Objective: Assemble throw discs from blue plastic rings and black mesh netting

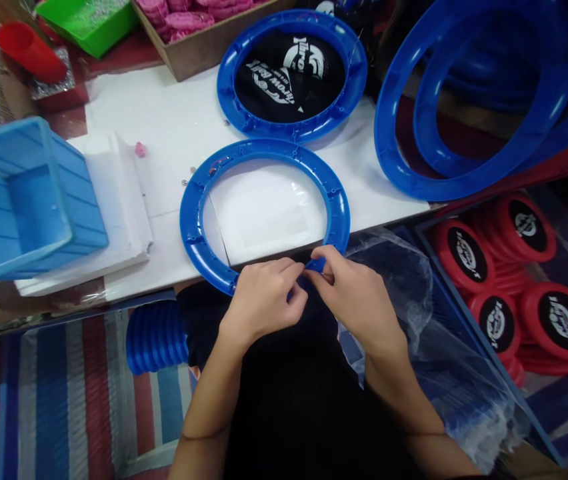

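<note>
A blue plastic ring (193, 207) lies at the front edge of the white-covered table, its near rim reaching over the edge. My left hand (270, 293) is closed at that near rim, fingers pinched together. Beside it my right hand (351, 293) pinches with thumb and forefinger at the same rim. Whether a small part sits between the fingertips is too small to tell. Behind, a second blue ring (227, 83) holds black fabric (289, 77) with white print and touches or nearly touches the first ring.
More blue rings (389, 120) lean at the right. A blue basket (71, 193) stands on white sheets at the left. Red printed discs (561, 320) fill a crate at the lower right. A cardboard box (189, 57) with pink pieces stands at the back.
</note>
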{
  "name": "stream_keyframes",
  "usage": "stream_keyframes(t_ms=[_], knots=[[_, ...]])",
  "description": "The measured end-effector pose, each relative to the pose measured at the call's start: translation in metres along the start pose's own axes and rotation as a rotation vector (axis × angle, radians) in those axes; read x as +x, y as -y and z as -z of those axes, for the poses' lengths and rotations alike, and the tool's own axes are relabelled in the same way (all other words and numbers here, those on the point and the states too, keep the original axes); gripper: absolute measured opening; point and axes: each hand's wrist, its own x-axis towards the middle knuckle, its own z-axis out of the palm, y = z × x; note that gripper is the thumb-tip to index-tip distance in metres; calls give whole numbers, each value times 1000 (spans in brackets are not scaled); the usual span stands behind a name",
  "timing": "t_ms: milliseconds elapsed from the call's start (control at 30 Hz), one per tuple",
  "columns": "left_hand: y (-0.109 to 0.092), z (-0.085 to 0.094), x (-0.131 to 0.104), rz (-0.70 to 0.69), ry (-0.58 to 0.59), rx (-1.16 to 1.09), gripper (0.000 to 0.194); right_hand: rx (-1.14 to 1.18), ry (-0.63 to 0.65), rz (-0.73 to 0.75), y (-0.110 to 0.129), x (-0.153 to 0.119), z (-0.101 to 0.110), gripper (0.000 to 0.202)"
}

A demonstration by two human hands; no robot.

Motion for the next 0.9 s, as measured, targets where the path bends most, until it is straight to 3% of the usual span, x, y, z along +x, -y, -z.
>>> stream_keyframes(t_ms=[167,300,500,600,900], knots=[[4,-3,-3,-37,-11,-13,30,41,-6,60,-6,1,0,15],[4,-3,-4,-24,-6,-23,27,185,18,206,-18,2,6,12],[4,-4,-3,-6,4,-22,24,147,-169,413,-26,8,10,12],[5,-4,-3,-14,2,-21,25,149,-197,389,-22,11,7,12],[8,0,-4,0,26,-43,28,180,-155,124,-8,-2,5,16]])
